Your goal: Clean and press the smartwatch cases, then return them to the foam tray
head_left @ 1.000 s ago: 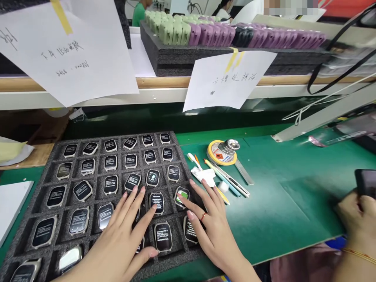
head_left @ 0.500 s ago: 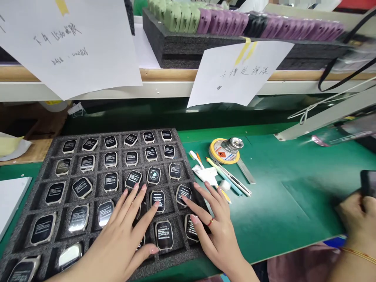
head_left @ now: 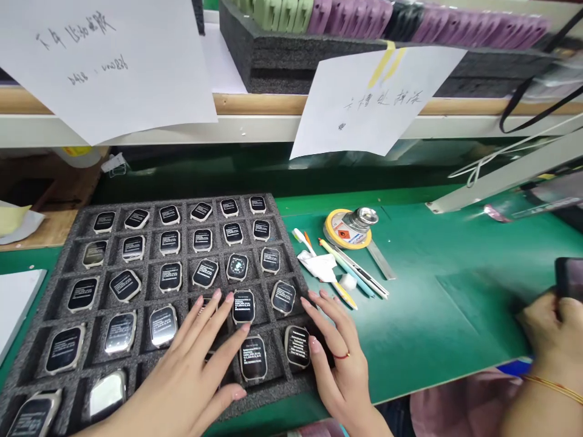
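A black foam tray holds rows of strapless smartwatches, most with white text on dark screens. My left hand lies over its front middle, fingers apart and holding nothing. The left index fingertip is at the lower edge of one smartwatch, just above another smartwatch. My right hand is open at the tray's right edge, its thumb beside the corner smartwatch, which shows a list of lines. Behind that one, a tilted smartwatch sits uncovered. My left hand hides a few compartments.
Right of the tray lie a toothbrush, pens, a crumpled white wipe, a yellow-rimmed tin and a metal ruler. Another person's hand holds a dark phone at far right. A shelf with hanging papers crosses above.
My right hand has drawn back to the right, its index finger leaving the tilted smartwatch. The screens under both index fingers switched from a menu list to an information page. The view has shifted slightly.
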A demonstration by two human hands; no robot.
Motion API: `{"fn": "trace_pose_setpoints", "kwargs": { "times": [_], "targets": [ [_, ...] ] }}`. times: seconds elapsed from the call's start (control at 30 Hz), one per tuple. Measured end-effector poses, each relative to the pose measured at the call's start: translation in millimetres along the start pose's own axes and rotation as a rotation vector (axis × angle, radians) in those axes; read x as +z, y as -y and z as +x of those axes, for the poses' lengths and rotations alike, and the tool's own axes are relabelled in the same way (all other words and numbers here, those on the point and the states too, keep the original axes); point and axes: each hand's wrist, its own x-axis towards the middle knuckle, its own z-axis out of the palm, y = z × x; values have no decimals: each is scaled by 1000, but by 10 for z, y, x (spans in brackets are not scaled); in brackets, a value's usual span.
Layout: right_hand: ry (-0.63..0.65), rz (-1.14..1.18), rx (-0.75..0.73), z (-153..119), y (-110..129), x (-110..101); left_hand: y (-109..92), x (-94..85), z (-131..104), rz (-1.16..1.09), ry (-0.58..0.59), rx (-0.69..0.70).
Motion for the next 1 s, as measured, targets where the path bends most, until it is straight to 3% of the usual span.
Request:
{"fn": "trace_pose_setpoints", "kwargs": {
  "times": [0.23, 0.4, 0.7, 1.0],
  "targets": [
    [-43, -19, -73, -202, 29, -85, -150, 114, -170, -17, -154, 61],
    [-47, -52, -125, -345, 30, -139, -242, 175, -296, 6, -162, -31],
    [-41, -61, -135, -392, 23, -132, -331, 220, -350, 61, -139, -51],
    [-154, -6, -25, -400, -6, -120, -336, 292, -407, 40, -287, -90]
  ]
}}
